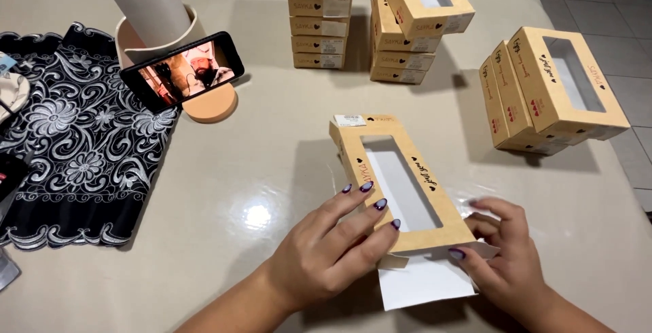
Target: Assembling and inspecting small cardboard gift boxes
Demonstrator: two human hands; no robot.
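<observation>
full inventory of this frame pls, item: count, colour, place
windowed box: 1, kraft brown, table centre, under both hands
white insert: 1, white, sticking out of that box's near end
box stacks: 2, kraft brown, far centre
leaning boxes: about 4, kraft brown, right
phone: 1, black, screen lit, propped on stand
stand: 1, peach, far left
lace cloth: 1, black and white, left edge
table: 1, beige
left hand: on the box's left side
right hand: at the box's near end

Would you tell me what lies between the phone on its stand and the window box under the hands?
In the head view, only bare, glossy table lies between the phone and the window box; nothing stands there.
</observation>
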